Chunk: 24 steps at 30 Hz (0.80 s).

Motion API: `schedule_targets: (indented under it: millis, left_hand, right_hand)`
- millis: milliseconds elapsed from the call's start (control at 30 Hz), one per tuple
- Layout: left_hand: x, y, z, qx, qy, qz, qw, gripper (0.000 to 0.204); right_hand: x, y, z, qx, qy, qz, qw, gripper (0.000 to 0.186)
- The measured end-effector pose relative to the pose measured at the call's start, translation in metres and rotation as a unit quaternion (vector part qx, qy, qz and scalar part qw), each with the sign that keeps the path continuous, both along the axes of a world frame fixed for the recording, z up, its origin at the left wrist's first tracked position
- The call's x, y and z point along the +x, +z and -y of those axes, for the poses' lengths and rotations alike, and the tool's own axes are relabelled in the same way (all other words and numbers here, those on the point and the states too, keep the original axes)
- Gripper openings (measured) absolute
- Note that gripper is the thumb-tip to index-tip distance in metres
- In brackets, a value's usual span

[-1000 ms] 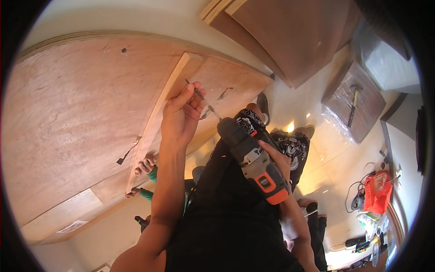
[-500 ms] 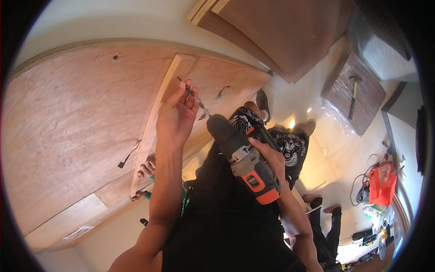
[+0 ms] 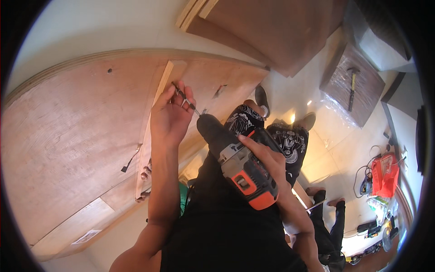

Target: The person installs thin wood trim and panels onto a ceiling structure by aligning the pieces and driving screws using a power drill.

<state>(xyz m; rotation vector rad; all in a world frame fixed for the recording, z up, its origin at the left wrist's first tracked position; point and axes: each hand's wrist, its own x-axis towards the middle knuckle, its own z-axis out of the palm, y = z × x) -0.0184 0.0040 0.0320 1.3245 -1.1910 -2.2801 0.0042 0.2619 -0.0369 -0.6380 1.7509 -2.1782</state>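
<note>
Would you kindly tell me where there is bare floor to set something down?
Bare floor shows between the plastic-wrapped panel and the red bag. It is crowded around that bag, with a corded tool beside it.

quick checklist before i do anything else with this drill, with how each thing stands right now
1. Drill held securely: ok, the right hand is wrapped around it.
2. Left hand clear of the bit: not ok, it is pinching it.
3. Bit locked in the chuck: cannot tell; it meets the chuck's front, but the grip inside is hidden.
4. Trigger released: cannot tell, hidden from this view.
5. Co-worker's hand away from the bit: ok, it is well down the wooden strip.
</note>
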Motion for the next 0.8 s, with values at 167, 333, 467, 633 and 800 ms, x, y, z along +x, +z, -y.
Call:
schedule_targets:
  millis: [167, 333, 467, 633, 800]
  left_hand:
    - [0.005, 0.004, 0.008, 0.088, 0.049, -0.028, 0.994, 0.042]
    - [0.008, 0.008, 0.003, 0.113, 0.027, -0.049, 0.992, 0.056]
    - [0.01, 0.007, 0.007, 0.145, 0.03, -0.058, 0.987, 0.063]
    - [0.009, 0.01, 0.008, 0.155, 0.012, -0.054, 0.986, 0.06]
    - [0.009, 0.01, 0.01, 0.153, 0.024, -0.047, 0.987, 0.057]
  right_hand:
    - [0.0, 0.0, 0.001, 0.02, -0.004, -0.023, 1.0, 0.063]
    - [-0.007, -0.001, -0.007, 0.02, 0.003, -0.009, 1.0, 0.065]
    - [-0.01, 0.002, -0.009, 0.033, 0.02, -0.011, 0.999, 0.065]
    - [-0.012, 0.004, -0.007, 0.031, 0.014, -0.007, 0.999, 0.063]
    - [-0.012, 0.004, -0.003, 0.035, 0.019, 0.005, 0.999, 0.061]
